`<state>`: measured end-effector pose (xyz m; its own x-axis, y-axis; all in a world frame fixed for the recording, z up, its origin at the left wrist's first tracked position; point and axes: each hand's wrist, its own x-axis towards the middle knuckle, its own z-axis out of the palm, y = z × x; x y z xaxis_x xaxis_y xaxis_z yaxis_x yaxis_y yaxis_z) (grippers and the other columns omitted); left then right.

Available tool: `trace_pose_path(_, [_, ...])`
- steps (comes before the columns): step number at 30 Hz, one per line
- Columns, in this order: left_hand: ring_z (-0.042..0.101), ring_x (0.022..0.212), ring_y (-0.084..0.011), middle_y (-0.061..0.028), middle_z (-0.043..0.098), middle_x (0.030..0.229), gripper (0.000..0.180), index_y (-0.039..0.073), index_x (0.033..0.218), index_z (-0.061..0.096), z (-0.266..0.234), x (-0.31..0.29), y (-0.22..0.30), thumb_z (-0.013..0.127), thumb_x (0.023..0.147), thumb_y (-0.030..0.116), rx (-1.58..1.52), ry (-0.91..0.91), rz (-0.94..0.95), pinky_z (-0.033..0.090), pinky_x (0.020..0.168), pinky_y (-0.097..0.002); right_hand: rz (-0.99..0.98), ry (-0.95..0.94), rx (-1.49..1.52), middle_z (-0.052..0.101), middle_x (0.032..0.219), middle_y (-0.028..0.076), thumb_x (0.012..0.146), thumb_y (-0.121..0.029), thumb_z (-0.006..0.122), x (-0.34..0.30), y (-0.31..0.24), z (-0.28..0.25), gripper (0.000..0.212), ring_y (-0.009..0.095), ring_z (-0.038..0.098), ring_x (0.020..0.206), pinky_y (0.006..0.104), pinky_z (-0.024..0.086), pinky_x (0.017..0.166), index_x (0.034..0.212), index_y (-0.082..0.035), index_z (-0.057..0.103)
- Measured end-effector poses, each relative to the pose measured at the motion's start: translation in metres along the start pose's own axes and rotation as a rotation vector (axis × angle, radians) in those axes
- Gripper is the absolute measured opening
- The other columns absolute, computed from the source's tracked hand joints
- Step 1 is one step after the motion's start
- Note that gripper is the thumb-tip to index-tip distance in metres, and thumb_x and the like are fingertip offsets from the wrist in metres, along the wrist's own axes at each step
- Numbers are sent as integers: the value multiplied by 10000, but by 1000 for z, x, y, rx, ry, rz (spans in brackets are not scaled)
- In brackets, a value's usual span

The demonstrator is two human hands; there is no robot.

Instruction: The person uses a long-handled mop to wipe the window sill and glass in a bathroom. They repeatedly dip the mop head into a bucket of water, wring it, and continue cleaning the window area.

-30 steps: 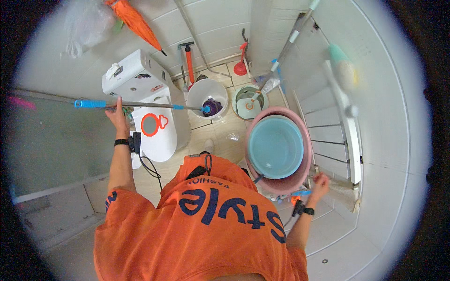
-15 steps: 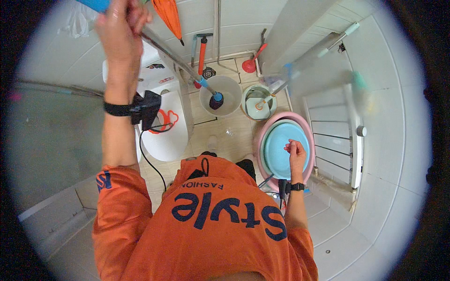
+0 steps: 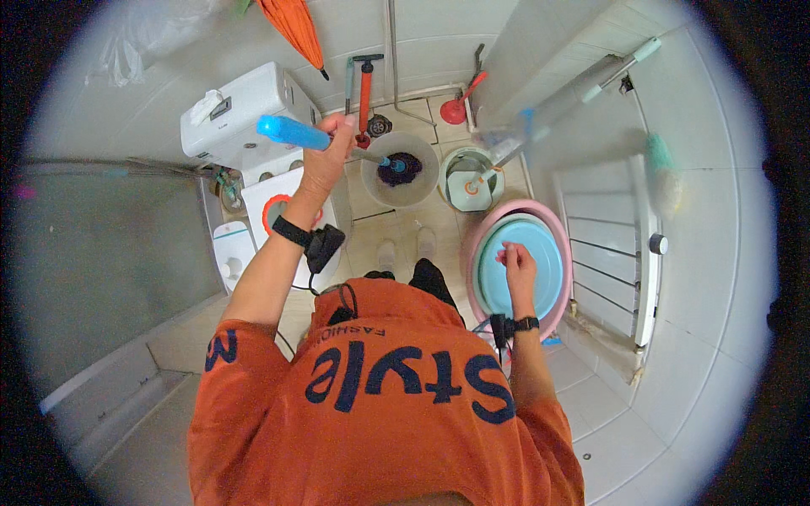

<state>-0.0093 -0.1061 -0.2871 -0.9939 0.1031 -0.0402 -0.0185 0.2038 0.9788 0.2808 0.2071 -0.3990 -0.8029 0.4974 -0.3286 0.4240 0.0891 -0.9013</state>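
My left hand (image 3: 334,145) is closed round the long shaft of a mop, just below its bright blue handle grip (image 3: 291,131). The shaft slants down to a dark mop head (image 3: 400,169), spread inside a pale translucent bucket (image 3: 369,187). Over the stacked basins hangs my right hand (image 3: 520,266), its fingers loosely curled in with nothing in them. Below it lies a light blue basin (image 3: 536,253), nested with a green one inside a pink basin (image 3: 564,261). Whether that hand touches the blue basin I cannot tell.
A second bucket (image 3: 498,187) with a pale insert and another mop stands right of the first. Behind are a red hand pump (image 3: 365,93) and a red plunger (image 3: 454,111). The white toilet (image 3: 253,110) stands left; a rack (image 3: 603,244) lines the right wall.
My left hand has come down and right with the mop handle, from the top edge. The mop head now sits lower and spreads in the bucket. My right hand has shifted slightly.
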Motion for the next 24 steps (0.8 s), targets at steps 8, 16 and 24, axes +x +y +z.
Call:
trace_pose_path(8, [446, 493, -81, 8, 483, 565, 256, 81, 729, 528, 2, -6, 85, 651, 917, 205, -212, 568, 306, 377, 466, -253, -55, -179, -24, 655, 824, 44, 989, -182, 526, 81, -34, 17, 250, 115, 613, 754, 245, 503, 706, 1048, 29, 647])
trace_pose_path(16, [279, 446, -73, 47, 295, 535, 328, 93, 748, 495, -23, 4, 208, 512, 969, 334, -408, 51, 508, 256, 444, -256, -350, -378, 94, 672, 857, 67, 980, -177, 535, 145, -138, 51, 236, 131, 637, 780, 261, 513, 746, 1072, 11, 643])
trace_pose_path(24, [298, 470, -69, 48, 354, 562, 314, 86, 834, 505, -34, -22, 301, 445, 979, 358, -350, -283, 522, 242, 445, -251, -236, -300, 182, 679, 843, 69, 979, -183, 536, 163, -115, 33, 237, 129, 645, 774, 261, 520, 735, 1079, 2, 646])
